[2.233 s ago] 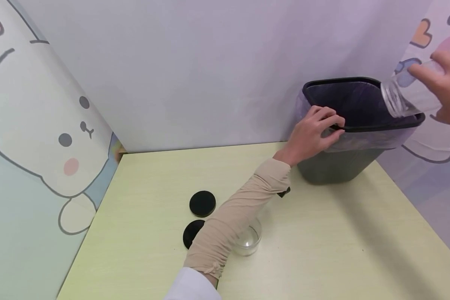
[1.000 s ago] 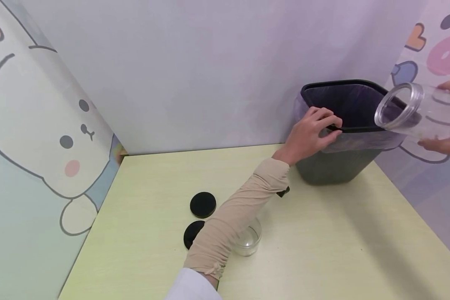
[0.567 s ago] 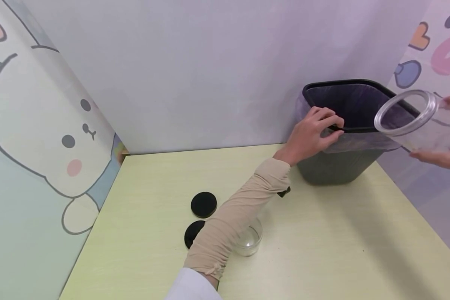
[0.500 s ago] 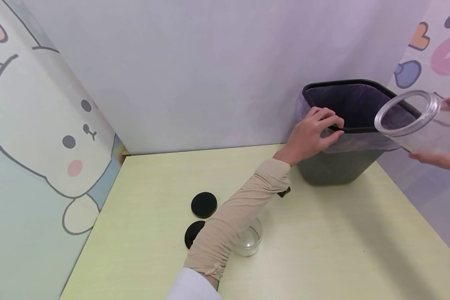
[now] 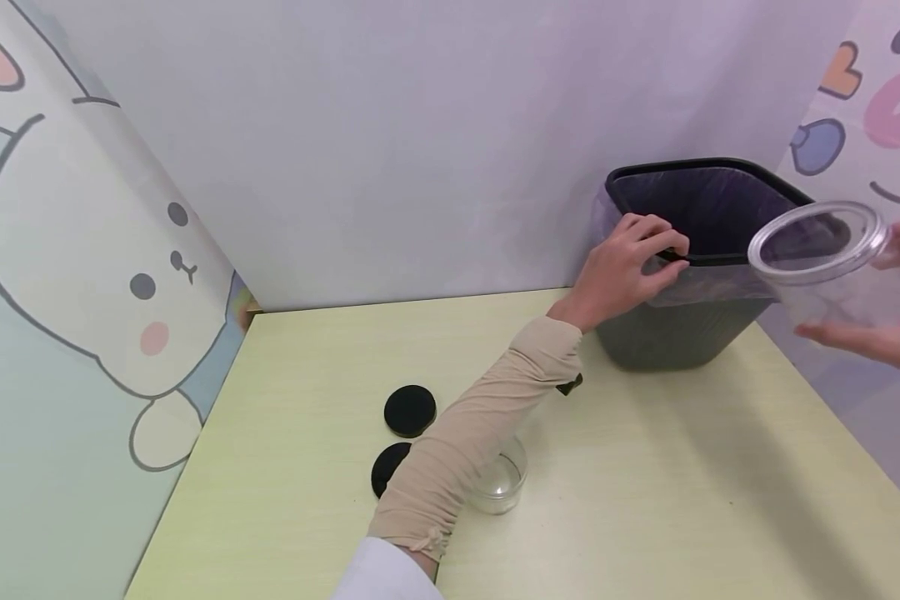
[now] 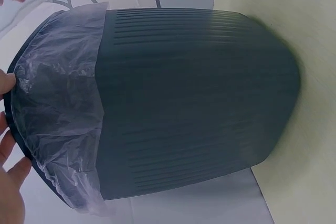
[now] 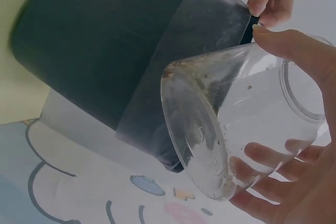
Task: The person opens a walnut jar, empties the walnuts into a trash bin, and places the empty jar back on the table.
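Note:
My left hand (image 5: 621,268) pinches the near rim of a dark trash bin (image 5: 675,333) lined with a thin translucent bag (image 5: 720,283). In the left wrist view, the bag's edge (image 6: 63,87) is folded down over the outside of the bin. At the right edge of the head view, my right hand (image 5: 888,340) holds a clear jar (image 5: 858,292) round its side. The jar has no lid and leans with its mouth up and to the left, just in front of the bin's right end. In the right wrist view, small brown bits (image 7: 181,69) cling inside its base end.
Two round black lids (image 5: 410,410) lie on the pale yellow table (image 5: 307,500), one partly behind my left sleeve (image 5: 480,417). Beside the sleeve stands a second clear jar (image 5: 497,492), partly hidden. Walls (image 5: 420,167) with cartoon prints rise behind and at both sides.
The jar was tipped with its mouth over the bin; my right hand has drawn it back, turned its mouth upward and lowered it slightly. My left hand stays on the rim.

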{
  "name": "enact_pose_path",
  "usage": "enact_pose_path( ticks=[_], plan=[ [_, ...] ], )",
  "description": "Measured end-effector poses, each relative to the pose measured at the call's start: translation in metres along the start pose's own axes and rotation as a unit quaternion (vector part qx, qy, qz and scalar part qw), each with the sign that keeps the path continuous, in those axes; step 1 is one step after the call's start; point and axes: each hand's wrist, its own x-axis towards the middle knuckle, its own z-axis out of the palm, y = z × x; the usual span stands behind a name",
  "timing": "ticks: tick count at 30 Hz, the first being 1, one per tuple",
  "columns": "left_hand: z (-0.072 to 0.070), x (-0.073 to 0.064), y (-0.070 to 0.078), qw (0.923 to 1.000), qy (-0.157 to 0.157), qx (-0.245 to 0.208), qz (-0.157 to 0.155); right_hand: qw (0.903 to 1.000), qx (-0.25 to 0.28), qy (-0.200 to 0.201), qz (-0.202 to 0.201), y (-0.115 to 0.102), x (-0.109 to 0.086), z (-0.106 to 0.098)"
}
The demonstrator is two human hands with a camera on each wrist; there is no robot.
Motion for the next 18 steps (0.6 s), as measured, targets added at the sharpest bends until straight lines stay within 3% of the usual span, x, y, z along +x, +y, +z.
enact_pose_path(
  ticks=[7, 11, 18],
  plan=[
    [-0.003, 0.000, -0.002, 0.9996, -0.002, 0.019, 0.022, 0.9975, 0.017, -0.029, 0.063, -0.004, -0.012, 0.008],
    [-0.005, 0.002, -0.004, 0.9984, 0.006, 0.032, 0.046, 0.9966, 0.036, -0.037, 0.065, -0.008, -0.015, 0.011],
    [-0.008, 0.008, -0.004, 0.9971, -0.034, 0.053, 0.041, 0.9951, 0.055, -0.057, 0.059, -0.004, -0.021, 0.016]
  ],
)
